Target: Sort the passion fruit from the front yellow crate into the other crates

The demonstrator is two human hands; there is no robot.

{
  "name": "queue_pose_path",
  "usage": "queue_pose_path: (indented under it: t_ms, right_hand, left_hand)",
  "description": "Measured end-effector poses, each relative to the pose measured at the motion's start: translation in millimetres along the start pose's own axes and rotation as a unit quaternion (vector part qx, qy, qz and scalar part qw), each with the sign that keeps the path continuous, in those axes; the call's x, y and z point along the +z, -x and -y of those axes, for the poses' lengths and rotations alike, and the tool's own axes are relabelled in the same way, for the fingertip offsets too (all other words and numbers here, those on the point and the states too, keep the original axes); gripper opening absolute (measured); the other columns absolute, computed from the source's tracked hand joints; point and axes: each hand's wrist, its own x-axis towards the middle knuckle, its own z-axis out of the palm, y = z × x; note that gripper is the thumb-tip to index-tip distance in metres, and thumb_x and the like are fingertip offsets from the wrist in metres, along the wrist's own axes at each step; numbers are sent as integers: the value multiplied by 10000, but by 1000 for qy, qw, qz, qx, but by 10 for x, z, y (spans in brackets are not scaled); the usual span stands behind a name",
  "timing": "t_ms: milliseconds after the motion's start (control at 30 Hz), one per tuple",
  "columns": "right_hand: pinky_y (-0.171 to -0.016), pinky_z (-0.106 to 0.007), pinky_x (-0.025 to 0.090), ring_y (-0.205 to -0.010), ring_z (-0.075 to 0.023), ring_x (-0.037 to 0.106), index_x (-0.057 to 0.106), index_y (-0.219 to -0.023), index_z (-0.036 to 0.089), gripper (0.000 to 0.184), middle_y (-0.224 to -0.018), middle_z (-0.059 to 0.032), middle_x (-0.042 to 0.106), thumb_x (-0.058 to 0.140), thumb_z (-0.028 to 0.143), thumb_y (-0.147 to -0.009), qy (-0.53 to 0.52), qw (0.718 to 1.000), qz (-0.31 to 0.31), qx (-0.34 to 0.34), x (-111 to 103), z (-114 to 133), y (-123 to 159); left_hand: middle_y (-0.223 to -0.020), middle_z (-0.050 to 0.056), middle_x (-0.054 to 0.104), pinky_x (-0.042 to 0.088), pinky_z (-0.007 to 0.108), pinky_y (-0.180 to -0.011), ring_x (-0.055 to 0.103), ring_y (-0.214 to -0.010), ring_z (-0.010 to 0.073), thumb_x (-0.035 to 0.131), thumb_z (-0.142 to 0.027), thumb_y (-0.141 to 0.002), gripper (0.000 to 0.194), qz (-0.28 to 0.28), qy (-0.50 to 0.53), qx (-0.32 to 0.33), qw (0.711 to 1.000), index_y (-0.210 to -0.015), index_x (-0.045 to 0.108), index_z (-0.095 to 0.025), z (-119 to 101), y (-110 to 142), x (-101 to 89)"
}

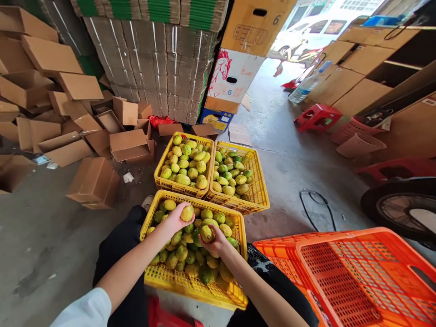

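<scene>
Low in the frame's center, the left hand curled round one yellow-green fruit and the right hand gripped another, both above the near yellow crate.

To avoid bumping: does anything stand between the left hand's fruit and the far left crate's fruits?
Yes: beyond the left hand, the far rim of the near crate, then the near wall of the far left crate. Nothing else visible.

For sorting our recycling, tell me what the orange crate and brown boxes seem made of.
Orange crate: probably plastic, smooth and glossy, going by its sheen and moulded-looking grid.
Brown boxes: likely cardboard, matte, given their dull faces and folded flaps.
</scene>
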Motion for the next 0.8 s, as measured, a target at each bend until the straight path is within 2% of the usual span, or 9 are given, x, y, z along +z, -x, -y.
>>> queue_pose_path:
  t_ms: [133, 200, 267, 367, 433, 500, 600, 667, 800]
  right_hand:
    - [-617, -379, 634, -613, -186, 660, 546, -909, 251, 68, -747, -6, 644, 559, 318, -914, -45, 998, -44, 14, 691, 527, -183]
    - [-678, -353, 644, -741, -190, 706, 564, -1014, 248, 148, -880, -26, 686, 556, 364, -923, -68, 997, -24, -17, 1020, 827, -283]
    - [-680, -319, 640, -832, -195, 734, 553, -1069, 233, 177, -976, -58, 689, 533, 354, -942, -91, 994, -11, -57, 1188, 1042, -319]
    - [-689, -250, 618, -849, -161, 748, 571, -1054, 226, 121, -987, -60, 703, 499, 257, -961, -45, 994, -12, -97, 1052, 1092, -192]
    - [-697, -225, 603, -806, -140, 747, 617, -1033, 196, 165, -933, -62, 736, 469, 185, -961, 48, 997, 14, -53, 770, 964, -18]
    - [-616, -276, 601, -714, -193, 749, 659, -1009, 132, 196, -870, -123, 752, 478, 170, -945, 78, 997, 17, -8, 449, 791, 163]
    - [-549, -227, 563, -619, -165, 718, 677, -913, 128, 150, -775, -111, 750, 527, 127, -907, 86, 996, -26, 2, 114, 610, 332]
    - [-517, -184, 524, -550, -128, 671, 662, -839, 141, 136, -680, -67, 716, 542, 89, -877, 39, 997, -63, -34, 53, 597, 342]
    - [-569, -196, 542, -594, -123, 664, 659, -846, 152, 127, -706, -51, 713, 547, 134, -903, -70, 991, -47, -101, 153, 819, 260]
  left_hand:
    - [-694, 41, 620, 560, 250, -499, 613, -575, 145, 628, -161, -889, 94, -3, 1, 10, 1000, -817, 567, -158, -49, 38, 5]
    - [-699, 40, 617, 558, 247, -503, 610, -572, 141, 641, -164, -885, 90, -6, 0, 16, 1000, -826, 573, -153, -78, 48, 12]
    - [-697, 37, 613, 553, 245, -494, 604, -563, 138, 636, -166, -889, 83, -8, -3, 20, 1000, -837, 573, -154, -94, 62, 26]
    - [-690, 26, 608, 554, 234, -491, 604, -561, 131, 615, -171, -904, 75, -10, -15, 22, 1000, -852, 561, -164, -79, 84, 45]
    - [-688, 16, 607, 558, 232, -503, 609, -559, 125, 610, -179, -909, 77, -13, -42, 25, 999, -862, 549, -175, -39, 75, 36]
    - [-698, 8, 611, 560, 244, -518, 623, -556, 130, 616, -185, -906, 86, -10, -89, 42, 995, -876, 536, -194, 28, 39, 4]
    - [-710, 0, 610, 560, 274, -540, 640, -556, 149, 630, -193, -897, 119, -4, -153, 46, 987, -890, 514, -218, 183, -40, -72]
    - [-684, 0, 587, 550, 280, -517, 619, -532, 155, 593, -235, -920, 90, -21, -187, -1, 982, -895, 511, -210, 304, -79, -114]
    - [-692, 43, 577, 537, 296, -482, 615, -564, 189, 428, -234, -964, 114, -45, -236, -83, 967, -959, 517, -164, 453, -124, -10]
